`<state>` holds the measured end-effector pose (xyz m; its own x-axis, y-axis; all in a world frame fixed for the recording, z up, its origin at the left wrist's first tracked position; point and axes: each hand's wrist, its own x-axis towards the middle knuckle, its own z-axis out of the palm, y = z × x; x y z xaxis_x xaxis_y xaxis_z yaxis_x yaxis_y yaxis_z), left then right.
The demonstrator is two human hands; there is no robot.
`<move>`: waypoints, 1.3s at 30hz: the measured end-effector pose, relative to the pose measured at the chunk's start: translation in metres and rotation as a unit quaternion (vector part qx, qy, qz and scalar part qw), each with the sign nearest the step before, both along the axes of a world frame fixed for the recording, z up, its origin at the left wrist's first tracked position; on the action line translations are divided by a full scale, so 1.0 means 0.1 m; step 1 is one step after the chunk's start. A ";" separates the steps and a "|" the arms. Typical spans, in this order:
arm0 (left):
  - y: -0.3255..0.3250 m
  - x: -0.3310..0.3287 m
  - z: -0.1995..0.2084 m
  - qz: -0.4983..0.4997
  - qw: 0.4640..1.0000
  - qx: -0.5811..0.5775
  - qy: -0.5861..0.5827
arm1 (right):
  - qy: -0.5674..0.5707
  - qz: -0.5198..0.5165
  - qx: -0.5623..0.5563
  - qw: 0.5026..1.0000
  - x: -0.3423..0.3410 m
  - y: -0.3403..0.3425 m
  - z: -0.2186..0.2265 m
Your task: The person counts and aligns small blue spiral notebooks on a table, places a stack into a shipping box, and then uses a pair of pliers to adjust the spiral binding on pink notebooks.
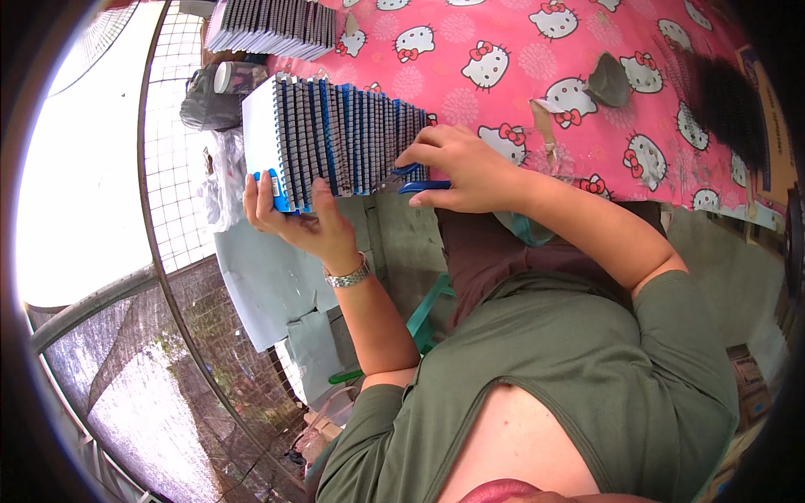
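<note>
A long row of spiral notebooks (356,138) stands packed together at the left part of the table, black and blue coils facing me. My left hand (309,222) grips the near left end, fingers around the corner of a white and blue cover and thumb against the coils. In my right hand (478,172) is a pair of blue-handled pliers (423,186), its handles spread between thumb and fingers. The jaws point left at the near lower edge of the coils; whether they touch a wire I cannot tell.
A pink patterned cloth (457,96) covers the table. Behind the row lies another stack of spiral notebooks (272,25). A dark bag (210,99) and a white cup (225,78) sit left of it. A grey scrap (610,81) lies at right, and a wire mesh (172,126) borders the left.
</note>
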<state>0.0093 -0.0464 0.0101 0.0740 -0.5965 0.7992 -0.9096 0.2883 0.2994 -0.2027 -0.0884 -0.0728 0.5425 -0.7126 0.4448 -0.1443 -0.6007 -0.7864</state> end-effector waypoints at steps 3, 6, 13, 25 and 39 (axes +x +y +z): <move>0.01 0.03 -0.02 0.002 1.000 0.001 -0.016 | 0.046 0.056 0.110 0.991 0.04 -0.03 0.08; 0.00 0.05 -0.03 -0.004 1.000 0.001 -0.009 | 0.096 0.142 0.347 0.922 0.03 -0.07 0.22; 0.00 -0.01 -0.01 0.002 1.000 0.002 -0.009 | -0.005 0.006 -0.019 1.000 0.04 -0.03 -0.14; 0.00 0.01 -0.02 0.005 1.000 -0.002 -0.011 | 0.028 0.006 0.064 0.998 0.07 0.07 -0.21; 0.00 0.04 -0.02 -0.007 1.000 0.000 -0.009 | 0.116 0.105 0.252 0.955 0.01 -0.08 -0.10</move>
<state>0.0128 -0.0468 0.0082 0.0507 -0.5982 0.7998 -0.9105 0.3014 0.2831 -0.2019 -0.0967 -0.0831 0.7394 -0.6691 -0.0747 -0.2673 -0.1900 -0.9447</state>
